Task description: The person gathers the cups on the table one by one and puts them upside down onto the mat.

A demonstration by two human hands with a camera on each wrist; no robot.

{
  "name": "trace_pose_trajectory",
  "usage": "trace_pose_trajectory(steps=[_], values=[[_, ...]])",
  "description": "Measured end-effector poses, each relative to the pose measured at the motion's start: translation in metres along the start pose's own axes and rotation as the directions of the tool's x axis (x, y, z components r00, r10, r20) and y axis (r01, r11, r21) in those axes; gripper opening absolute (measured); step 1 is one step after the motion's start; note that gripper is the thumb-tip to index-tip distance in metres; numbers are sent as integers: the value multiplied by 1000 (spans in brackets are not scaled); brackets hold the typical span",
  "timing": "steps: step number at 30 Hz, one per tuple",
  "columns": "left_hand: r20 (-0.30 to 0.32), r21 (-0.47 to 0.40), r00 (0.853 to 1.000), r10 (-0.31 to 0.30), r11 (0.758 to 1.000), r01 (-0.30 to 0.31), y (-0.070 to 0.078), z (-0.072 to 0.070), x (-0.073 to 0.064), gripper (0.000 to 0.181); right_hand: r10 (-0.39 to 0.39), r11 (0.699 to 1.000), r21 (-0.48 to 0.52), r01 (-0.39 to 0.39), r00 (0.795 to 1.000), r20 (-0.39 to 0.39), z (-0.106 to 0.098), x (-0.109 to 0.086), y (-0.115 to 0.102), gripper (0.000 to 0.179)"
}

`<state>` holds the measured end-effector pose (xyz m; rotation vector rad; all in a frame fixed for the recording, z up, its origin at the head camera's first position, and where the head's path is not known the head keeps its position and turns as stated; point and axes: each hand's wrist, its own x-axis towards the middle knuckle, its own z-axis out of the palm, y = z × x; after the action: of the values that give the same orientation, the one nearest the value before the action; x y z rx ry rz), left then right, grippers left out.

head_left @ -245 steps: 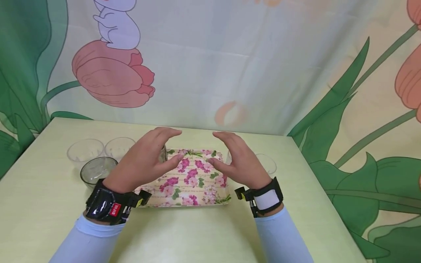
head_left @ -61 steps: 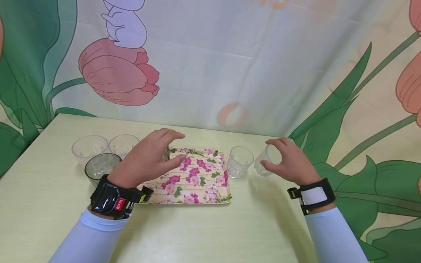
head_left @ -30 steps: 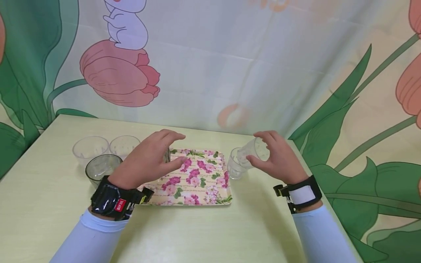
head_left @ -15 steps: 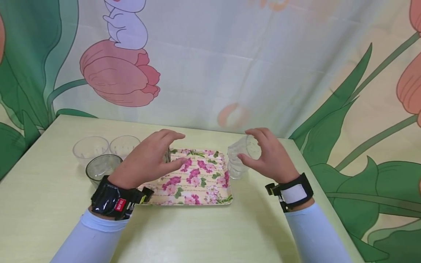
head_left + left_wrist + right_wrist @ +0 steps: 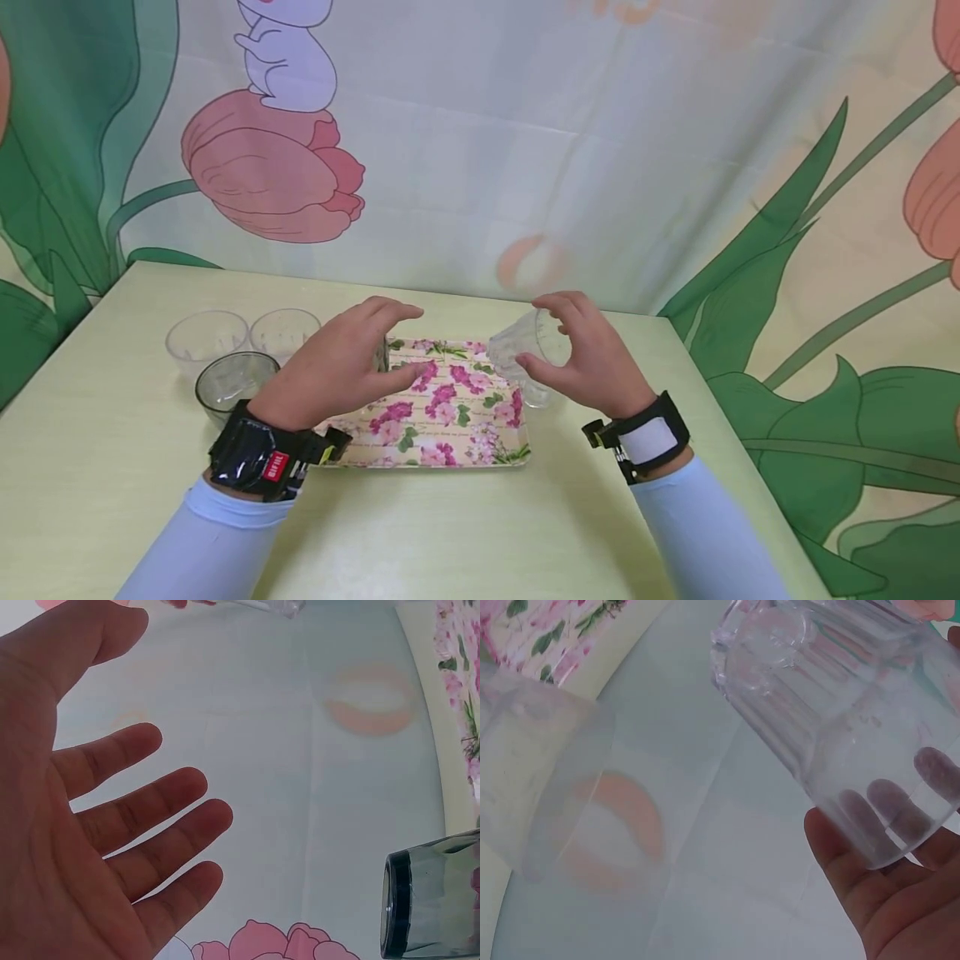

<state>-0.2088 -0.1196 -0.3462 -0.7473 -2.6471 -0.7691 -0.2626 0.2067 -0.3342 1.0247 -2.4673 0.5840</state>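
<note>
My right hand [image 5: 592, 358] holds a clear ribbed drinking glass [image 5: 517, 340], tilted with its base pointing left, above the right edge of a flowered tray [image 5: 442, 417]. Below it, a second clear glass [image 5: 536, 395] stands on the table beside the tray, mostly hidden in the head view; the right wrist view shows it blurred. My left hand [image 5: 345, 358] hovers over the tray's left part, fingers spread and relaxed, holding nothing. Past its fingers is a dark tinted glass [image 5: 435, 896], largely covered by the hand in the head view.
On the left of the table are two clear glasses, one outer [image 5: 206, 337] and one inner [image 5: 285, 332], with a grey tinted glass [image 5: 236, 385] in front. A printed cloth [image 5: 450, 167] hangs behind the table's far edge.
My right hand first moved right to the farther clear glass, took hold of it, then carried it left, tilted, past the other clear glass to the tray's edge. My left hand barely moved.
</note>
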Motion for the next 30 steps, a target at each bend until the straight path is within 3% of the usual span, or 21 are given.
trace_pose_trajectory(steps=[19, 30], values=[[3, -2, 1000, -2, 1000, 2, -4, 3, 0, 70, -67, 992, 106, 71, 997, -49, 14, 19, -24, 64], [0, 0, 1000, 8, 1000, -8, 0, 2, 0, 73, -94, 971, 212, 107, 993, -72, 20, 26, -39, 65]])
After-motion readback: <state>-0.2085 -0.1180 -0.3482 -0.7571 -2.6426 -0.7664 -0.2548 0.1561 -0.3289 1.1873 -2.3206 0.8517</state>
